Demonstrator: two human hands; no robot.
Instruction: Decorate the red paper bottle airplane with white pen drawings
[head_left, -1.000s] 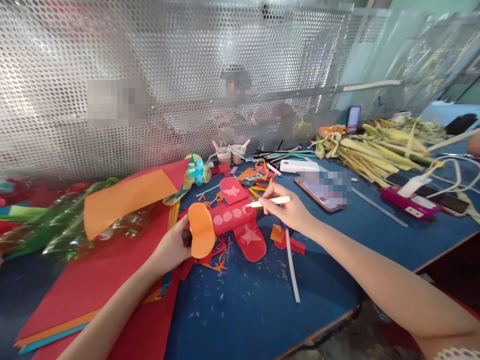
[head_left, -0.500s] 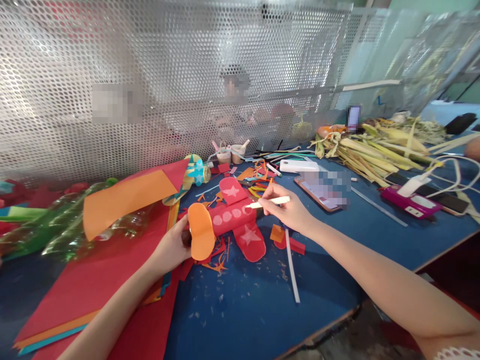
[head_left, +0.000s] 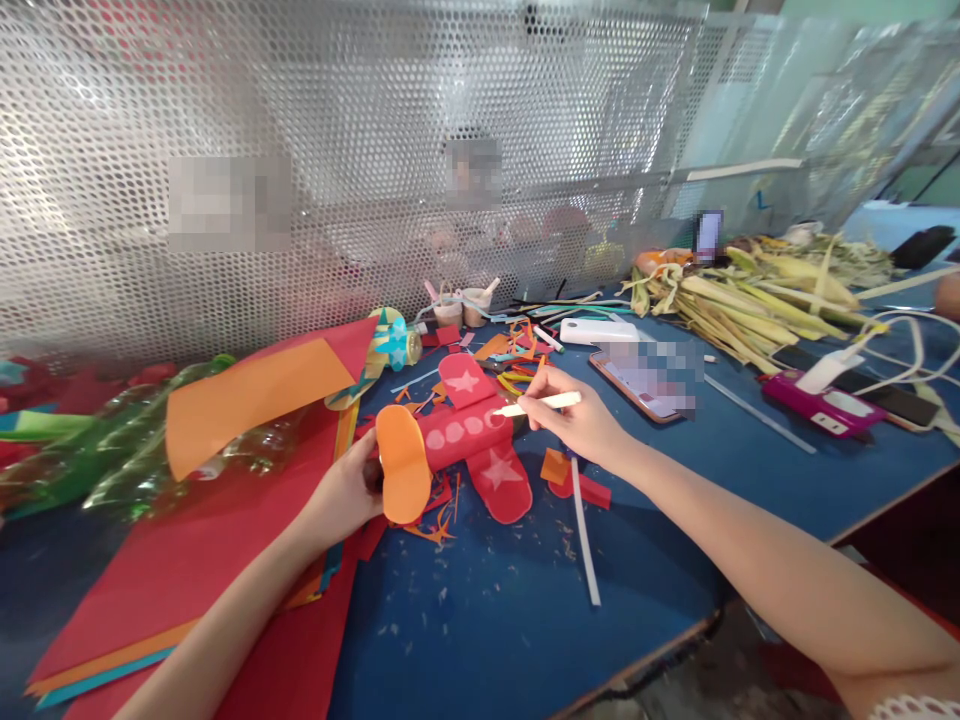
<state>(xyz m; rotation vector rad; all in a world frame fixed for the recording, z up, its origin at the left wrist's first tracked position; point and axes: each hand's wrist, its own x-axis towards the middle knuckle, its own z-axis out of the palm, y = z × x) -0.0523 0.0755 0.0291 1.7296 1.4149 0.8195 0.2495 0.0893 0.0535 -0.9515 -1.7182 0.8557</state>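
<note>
Pinching a pale pen (head_left: 559, 401), the right hand (head_left: 581, 420) is just beside the red plane (head_left: 463, 436) gripped in the left hand (head_left: 345, 497).

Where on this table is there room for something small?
Best seems the near stretch of the table, lightly littered, between the red sheets and the near white strip. Smaller room: between the phone, the right arm and the far pale strip. Crowded: around the paper plane, among paper scraps, and left, where plastic bottles lie.
</note>
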